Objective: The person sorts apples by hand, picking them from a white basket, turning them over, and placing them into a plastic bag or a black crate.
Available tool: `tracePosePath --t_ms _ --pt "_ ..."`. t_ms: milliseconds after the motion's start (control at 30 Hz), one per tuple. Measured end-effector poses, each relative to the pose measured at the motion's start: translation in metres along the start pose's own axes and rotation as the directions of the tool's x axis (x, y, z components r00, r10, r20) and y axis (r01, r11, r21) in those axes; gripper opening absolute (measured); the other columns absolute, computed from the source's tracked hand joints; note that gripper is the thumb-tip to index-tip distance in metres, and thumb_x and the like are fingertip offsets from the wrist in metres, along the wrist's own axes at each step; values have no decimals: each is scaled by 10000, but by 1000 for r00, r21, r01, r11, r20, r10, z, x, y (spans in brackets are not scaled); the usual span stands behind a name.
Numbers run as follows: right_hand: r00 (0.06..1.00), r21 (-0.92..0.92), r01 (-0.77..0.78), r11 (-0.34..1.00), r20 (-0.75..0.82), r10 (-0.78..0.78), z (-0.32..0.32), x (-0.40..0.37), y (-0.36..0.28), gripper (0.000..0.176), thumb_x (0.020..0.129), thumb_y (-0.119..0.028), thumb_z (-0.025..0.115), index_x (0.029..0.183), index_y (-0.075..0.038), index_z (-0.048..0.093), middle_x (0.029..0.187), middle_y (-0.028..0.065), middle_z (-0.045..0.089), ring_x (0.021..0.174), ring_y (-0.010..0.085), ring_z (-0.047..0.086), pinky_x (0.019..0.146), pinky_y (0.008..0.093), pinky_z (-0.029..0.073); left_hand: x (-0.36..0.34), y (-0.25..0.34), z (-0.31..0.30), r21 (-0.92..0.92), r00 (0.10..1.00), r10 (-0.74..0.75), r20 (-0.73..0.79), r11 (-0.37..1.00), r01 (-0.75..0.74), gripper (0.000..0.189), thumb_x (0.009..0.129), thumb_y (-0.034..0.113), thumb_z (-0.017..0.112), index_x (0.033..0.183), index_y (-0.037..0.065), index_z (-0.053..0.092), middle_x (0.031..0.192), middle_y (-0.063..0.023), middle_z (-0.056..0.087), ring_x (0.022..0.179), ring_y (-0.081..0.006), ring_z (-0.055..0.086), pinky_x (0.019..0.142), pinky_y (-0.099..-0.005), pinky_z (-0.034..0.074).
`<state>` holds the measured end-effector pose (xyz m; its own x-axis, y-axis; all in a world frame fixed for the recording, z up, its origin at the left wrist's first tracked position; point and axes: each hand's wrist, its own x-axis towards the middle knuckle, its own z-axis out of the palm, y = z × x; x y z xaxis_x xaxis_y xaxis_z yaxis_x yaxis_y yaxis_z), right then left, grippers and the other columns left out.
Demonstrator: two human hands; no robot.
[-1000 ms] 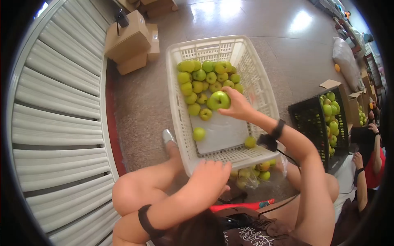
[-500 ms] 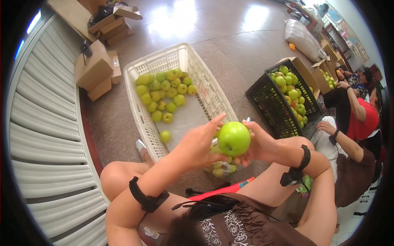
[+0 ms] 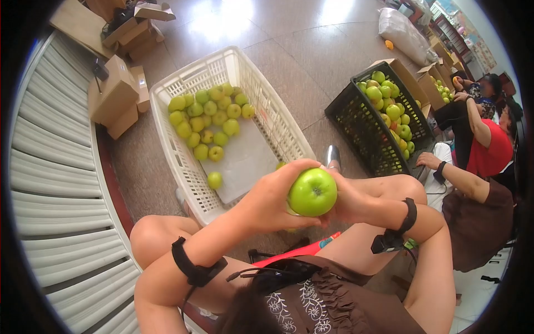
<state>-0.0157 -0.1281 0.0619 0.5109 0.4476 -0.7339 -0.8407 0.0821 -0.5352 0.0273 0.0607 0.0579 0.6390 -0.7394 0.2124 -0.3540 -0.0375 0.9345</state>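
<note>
A large green apple (image 3: 312, 192) is held up in front of my lap, with its dimpled end facing the camera. My left hand (image 3: 275, 195) wraps round its left side, and my right hand (image 3: 347, 199) grips it from the right. Beyond my hands a white plastic crate (image 3: 189, 170) holds several green apples (image 3: 214, 116) at its far end, and a single apple (image 3: 214, 180) lies apart near its left wall. The near right corner of the crate is hidden behind my hands.
A black crate (image 3: 356, 136) full of apples stands at the right. Cardboard boxes (image 3: 114, 94) are stacked at the left beside a white slatted panel (image 3: 67, 195). A person in brown (image 3: 478, 222) and a person in red (image 3: 489, 147) sit at the right. A sack (image 3: 403, 36) lies behind.
The apple has turned so its dimpled end faces the camera, and my fingers have closed further round it. The view has shifted slightly, and the bagged apples beneath my hands are now mostly hidden.
</note>
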Motion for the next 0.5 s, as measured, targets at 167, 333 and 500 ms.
tracePosePath --t_ms 167,333,500 --pt "960 -44 229 972 -153 -234 -9 3 2 535 917 -459 267 1244 -49 372 1167 98 462 1094 181 446 911 333 370 0 -3 9 -52 997 46 -66 997 -49 715 589 252 787 1171 64 416 1062 -172 546 970 -332 551 818 -371 449" --pt "911 -202 399 894 -27 -412 8 -20 -24 536 927 -445 276 1287 -54 348 1230 112 436 1111 222 452 939 343 359 -4 -7 14 -245 994 -112 -15 964 105 670 650 343 731 1170 54 424 1088 -138 551 979 -274 559 825 -347 448" --pt "885 -404 439 802 43 -463 9 -20 -21 504 920 -377 370 1294 -40 339 1202 126 454 1086 223 466 927 354 368 -7 -14 8 -740 752 -554 357 323 590 701 787 665 387 1179 87 452 990 -145 598 800 -179 615 579 -245 487"
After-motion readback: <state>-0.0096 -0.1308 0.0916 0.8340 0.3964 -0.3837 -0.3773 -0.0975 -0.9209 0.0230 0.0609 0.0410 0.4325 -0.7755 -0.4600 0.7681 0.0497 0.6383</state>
